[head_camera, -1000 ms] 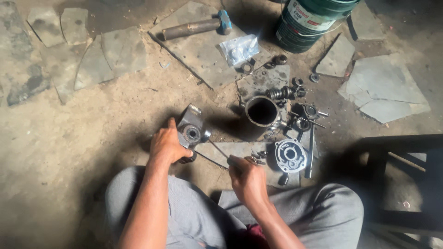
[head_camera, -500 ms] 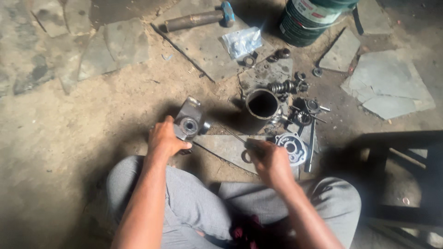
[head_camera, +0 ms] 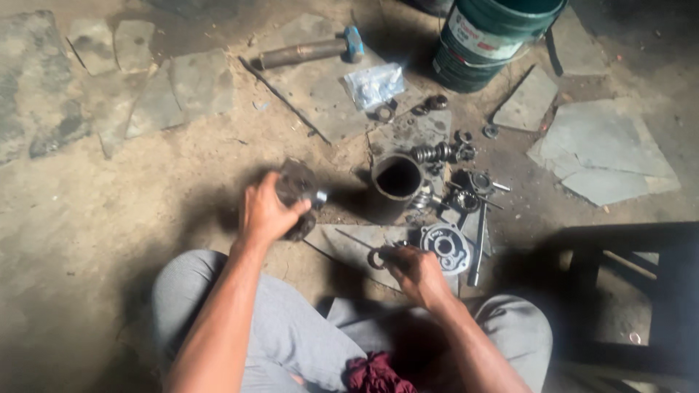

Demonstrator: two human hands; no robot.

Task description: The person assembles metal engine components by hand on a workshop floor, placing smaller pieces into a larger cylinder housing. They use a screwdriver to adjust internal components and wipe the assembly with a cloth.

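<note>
Dirt and flat grey stone slabs (head_camera: 604,149) make up the floor, and a person sits on it in grey trousers. At about one o'clock from the middle stands a big green bucket (head_camera: 495,36). Near the top, at twelve o'clock, lies a hammer (head_camera: 309,51) with a blue head. Just below it, at about one o'clock, sits a crumpled clear plastic bag (head_camera: 373,84).

Close to the middle stands a dark metal cylinder (head_camera: 397,177), open at the top. A round grey metal cover plate (head_camera: 445,247) lies at five o'clock from that cylinder. Many small rings, springs and bolts lie at three o'clock from the cylinder.

At nine o'clock from the cylinder, the left hand (head_camera: 266,215) is wrapped tight around a blurry grey metal pump body (head_camera: 297,185), lifting it off the ground. It is too blurred to show more.

At six o'clock from the cylinder, the right hand (head_camera: 415,273) reaches down to a small metal ring (head_camera: 376,258) on a stone slab. Its fingertips touch the ring, but I cannot tell if they grip it. The two hands are well apart.
</note>
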